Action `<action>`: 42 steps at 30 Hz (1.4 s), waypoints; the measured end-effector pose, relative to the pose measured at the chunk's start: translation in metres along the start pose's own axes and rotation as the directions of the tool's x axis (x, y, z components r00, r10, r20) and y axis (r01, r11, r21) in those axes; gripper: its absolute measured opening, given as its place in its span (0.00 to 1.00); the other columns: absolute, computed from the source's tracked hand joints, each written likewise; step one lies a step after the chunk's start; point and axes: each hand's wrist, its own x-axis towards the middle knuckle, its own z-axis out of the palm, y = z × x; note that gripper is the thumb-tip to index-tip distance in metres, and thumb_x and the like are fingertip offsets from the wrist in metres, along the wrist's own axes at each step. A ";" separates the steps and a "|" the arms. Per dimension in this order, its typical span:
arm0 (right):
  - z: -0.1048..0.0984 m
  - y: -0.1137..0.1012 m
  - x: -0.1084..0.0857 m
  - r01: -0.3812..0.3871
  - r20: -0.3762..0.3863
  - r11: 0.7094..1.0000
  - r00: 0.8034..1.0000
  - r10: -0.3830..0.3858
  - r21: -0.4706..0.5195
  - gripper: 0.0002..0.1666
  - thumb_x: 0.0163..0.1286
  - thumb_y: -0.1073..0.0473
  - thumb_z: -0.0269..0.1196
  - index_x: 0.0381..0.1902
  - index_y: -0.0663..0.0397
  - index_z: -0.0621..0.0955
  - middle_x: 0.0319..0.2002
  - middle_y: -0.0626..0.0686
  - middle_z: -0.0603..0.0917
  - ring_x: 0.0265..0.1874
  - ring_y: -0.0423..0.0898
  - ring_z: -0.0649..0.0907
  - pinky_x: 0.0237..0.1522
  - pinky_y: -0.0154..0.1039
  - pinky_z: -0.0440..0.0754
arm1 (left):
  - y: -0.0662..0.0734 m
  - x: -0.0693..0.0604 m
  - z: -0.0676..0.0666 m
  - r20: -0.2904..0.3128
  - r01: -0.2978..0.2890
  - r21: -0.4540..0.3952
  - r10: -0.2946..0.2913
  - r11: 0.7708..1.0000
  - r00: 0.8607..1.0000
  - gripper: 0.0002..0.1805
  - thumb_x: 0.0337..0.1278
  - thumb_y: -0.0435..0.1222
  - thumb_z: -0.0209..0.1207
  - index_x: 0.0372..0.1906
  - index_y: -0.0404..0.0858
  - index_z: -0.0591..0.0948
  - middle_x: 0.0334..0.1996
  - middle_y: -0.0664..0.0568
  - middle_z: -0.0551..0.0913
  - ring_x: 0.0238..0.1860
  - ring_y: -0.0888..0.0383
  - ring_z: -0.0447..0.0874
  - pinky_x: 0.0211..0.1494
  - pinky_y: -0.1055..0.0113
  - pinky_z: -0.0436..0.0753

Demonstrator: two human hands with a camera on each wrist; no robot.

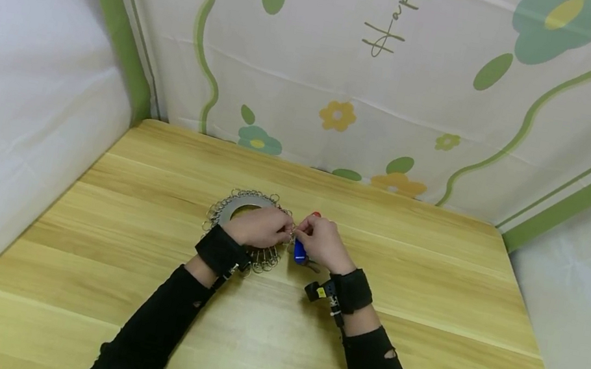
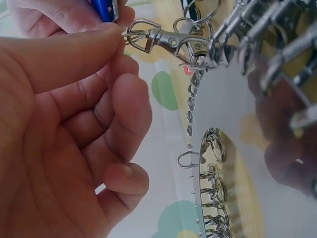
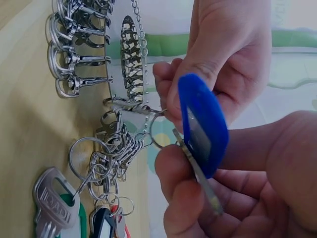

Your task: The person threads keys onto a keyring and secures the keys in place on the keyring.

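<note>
A flat grey metal ring point(image 1: 227, 207), its rim hung with many swivel clasps and key rings, lies under my left hand point(image 1: 258, 225). In the left wrist view, thumb and forefinger of that hand pinch the end loop of a swivel clasp point(image 2: 171, 41) on the rim. My right hand point(image 1: 323, 242), close beside it, holds a blue key tag point(image 3: 203, 124) together with a thin silver key point(image 3: 190, 161). A small split ring point(image 3: 156, 130) shows between the two hands. Whether it is threaded on the clasp I cannot tell.
Below the hands in the right wrist view hang a silver-headed key point(image 3: 57, 198), a green tag point(image 3: 80, 218) and a black tag point(image 3: 101, 223). The wooden table point(image 1: 266, 351) is bordered by white cloth walls point(image 1: 305, 61) with printed flowers.
</note>
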 end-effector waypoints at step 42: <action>0.001 0.001 0.000 -0.016 -0.008 1.000 1.000 0.016 -0.007 0.05 0.69 0.61 0.59 0.34 0.56 0.80 0.25 0.49 0.79 0.21 0.42 0.79 0.25 0.35 0.76 | 0.002 0.000 0.001 -0.043 0.008 -0.038 -0.010 0.999 0.999 0.09 0.61 0.32 0.52 0.25 0.41 0.71 0.17 0.56 0.64 0.16 0.62 0.60 0.25 0.70 0.62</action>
